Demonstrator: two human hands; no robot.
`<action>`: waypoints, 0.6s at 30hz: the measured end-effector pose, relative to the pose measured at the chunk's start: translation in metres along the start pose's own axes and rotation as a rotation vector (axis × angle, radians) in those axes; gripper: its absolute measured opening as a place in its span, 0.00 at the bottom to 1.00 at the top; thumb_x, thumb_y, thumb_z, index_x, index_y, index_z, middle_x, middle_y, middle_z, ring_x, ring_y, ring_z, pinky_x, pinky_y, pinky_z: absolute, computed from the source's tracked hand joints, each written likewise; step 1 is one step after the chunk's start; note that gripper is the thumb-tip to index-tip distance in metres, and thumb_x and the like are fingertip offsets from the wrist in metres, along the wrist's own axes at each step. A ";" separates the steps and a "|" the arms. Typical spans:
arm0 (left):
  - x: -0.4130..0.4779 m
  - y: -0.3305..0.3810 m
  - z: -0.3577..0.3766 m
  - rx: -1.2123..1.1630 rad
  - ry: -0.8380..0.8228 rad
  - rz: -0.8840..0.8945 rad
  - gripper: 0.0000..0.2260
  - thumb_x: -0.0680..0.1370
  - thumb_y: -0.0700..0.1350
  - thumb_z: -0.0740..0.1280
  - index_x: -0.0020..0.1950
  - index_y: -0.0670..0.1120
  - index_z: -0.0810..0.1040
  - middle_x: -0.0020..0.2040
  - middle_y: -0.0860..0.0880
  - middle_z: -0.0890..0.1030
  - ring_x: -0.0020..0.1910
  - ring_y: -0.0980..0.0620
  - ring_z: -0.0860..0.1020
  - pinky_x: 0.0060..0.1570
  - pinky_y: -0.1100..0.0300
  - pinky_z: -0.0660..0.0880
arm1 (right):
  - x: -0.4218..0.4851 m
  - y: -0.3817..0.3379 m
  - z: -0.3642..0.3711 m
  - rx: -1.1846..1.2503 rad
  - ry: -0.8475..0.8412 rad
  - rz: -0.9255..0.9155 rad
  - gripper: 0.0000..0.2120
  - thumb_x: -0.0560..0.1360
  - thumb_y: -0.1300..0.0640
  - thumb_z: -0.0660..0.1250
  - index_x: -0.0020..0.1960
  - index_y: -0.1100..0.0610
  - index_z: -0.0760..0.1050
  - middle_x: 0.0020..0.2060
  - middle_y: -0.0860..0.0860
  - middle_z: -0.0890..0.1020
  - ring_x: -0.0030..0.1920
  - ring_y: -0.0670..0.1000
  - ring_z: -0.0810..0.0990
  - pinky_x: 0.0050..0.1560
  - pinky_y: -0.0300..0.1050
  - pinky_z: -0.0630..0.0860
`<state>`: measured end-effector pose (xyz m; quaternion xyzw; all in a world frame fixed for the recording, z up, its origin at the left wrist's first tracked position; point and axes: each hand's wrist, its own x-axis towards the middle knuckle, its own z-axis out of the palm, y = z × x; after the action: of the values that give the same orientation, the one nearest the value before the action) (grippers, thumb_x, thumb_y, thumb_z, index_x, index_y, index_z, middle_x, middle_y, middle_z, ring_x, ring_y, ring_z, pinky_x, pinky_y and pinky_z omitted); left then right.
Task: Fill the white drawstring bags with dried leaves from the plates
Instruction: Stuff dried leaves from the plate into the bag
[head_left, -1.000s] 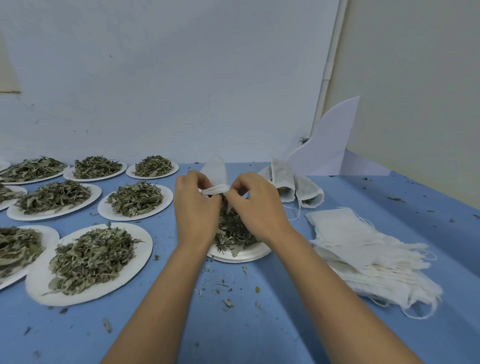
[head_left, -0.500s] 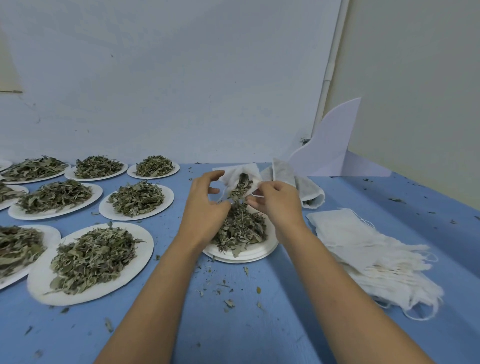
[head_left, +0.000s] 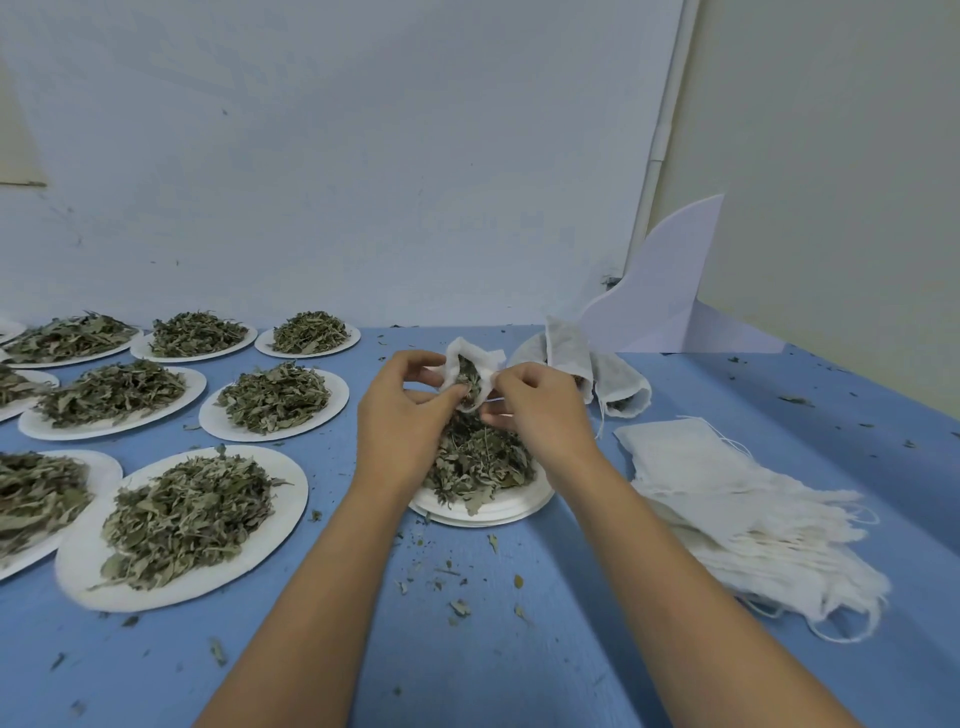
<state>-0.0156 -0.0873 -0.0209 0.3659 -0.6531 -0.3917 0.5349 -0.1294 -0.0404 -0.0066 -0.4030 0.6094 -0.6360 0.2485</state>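
**Over the middle plate, a bag held open by both hands**

Near the middle of the counter (head_left: 467, 649), a white drawstring bag (head_left: 470, 364) is held just above a plate (head_left: 488, 506) heaped with dried leaves (head_left: 478, 462). The bag's left side is gripped by the left hand (head_left: 400, 431), its fingers curled round the cloth and the thumb set at the mouth, where leaves can be seen inside. The right rim is pinched between thumb and forefinger of the right hand (head_left: 540, 410) — the remaining fingers are curled under. Toward the back edge, just behind the hands, filled bags (head_left: 597, 369) are leaned together. A stack of empty bags (head_left: 727, 493) is laid along the right side, strings trailing. The left side of the counter is taken up by more plates of leaves (head_left: 182, 525) — loose crumbs are scattered on the blue surface toward the front edge.
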 end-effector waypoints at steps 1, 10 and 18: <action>0.001 0.000 0.000 -0.007 0.012 -0.015 0.13 0.71 0.42 0.74 0.51 0.52 0.75 0.44 0.54 0.79 0.38 0.53 0.79 0.38 0.65 0.74 | 0.000 0.000 0.001 -0.051 -0.006 -0.031 0.11 0.76 0.64 0.62 0.35 0.58 0.75 0.32 0.50 0.80 0.34 0.50 0.82 0.42 0.45 0.82; 0.006 -0.005 -0.001 0.039 0.135 -0.072 0.09 0.71 0.38 0.69 0.49 0.46 0.74 0.32 0.53 0.72 0.28 0.57 0.68 0.26 0.70 0.64 | -0.006 0.000 0.007 -0.355 -0.097 -0.215 0.08 0.74 0.59 0.65 0.36 0.53 0.75 0.27 0.41 0.76 0.32 0.40 0.74 0.39 0.37 0.73; 0.006 -0.002 -0.008 0.054 0.330 -0.049 0.04 0.76 0.41 0.68 0.46 0.47 0.73 0.35 0.47 0.74 0.33 0.50 0.74 0.29 0.66 0.68 | -0.009 -0.006 0.000 -0.622 -0.148 -0.195 0.19 0.74 0.43 0.66 0.60 0.52 0.75 0.55 0.47 0.78 0.57 0.46 0.75 0.56 0.44 0.71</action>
<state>-0.0089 -0.0944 -0.0195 0.4551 -0.5576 -0.3215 0.6153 -0.1234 -0.0327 -0.0023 -0.5611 0.7132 -0.4092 0.0953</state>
